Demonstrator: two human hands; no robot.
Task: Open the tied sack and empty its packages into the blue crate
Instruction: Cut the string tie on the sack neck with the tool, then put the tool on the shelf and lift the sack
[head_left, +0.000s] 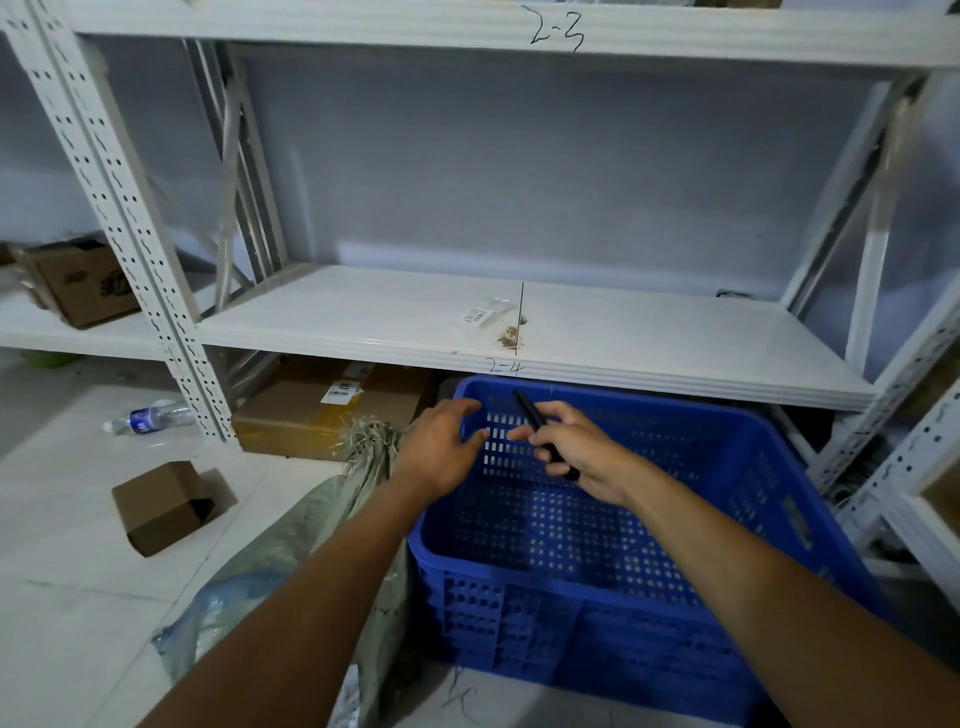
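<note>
A blue perforated crate (769, 525) stands on the floor in front of the white shelving, with nothing showing inside it. To its left lies a grey-green woven sack (322, 525) with a frayed top end (371, 441) pointing toward the shelf; my left forearm hides part of it. My left hand (441, 452) hovers over the crate's left rim with its fingers spread and holds nothing. My right hand (571, 447) is above the crate, closed around a slim black tool (530, 413) that points up and away. The fingertips of both hands nearly meet.
A small open cardboard box (166, 506) lies on the tiled floor at left, with a plastic water bottle (148, 417) behind it. Taped cartons (322, 410) sit under the lowest shelf (623, 338). Another carton (78, 283) rests on the left shelf. Perforated uprights (140, 249) flank the bay.
</note>
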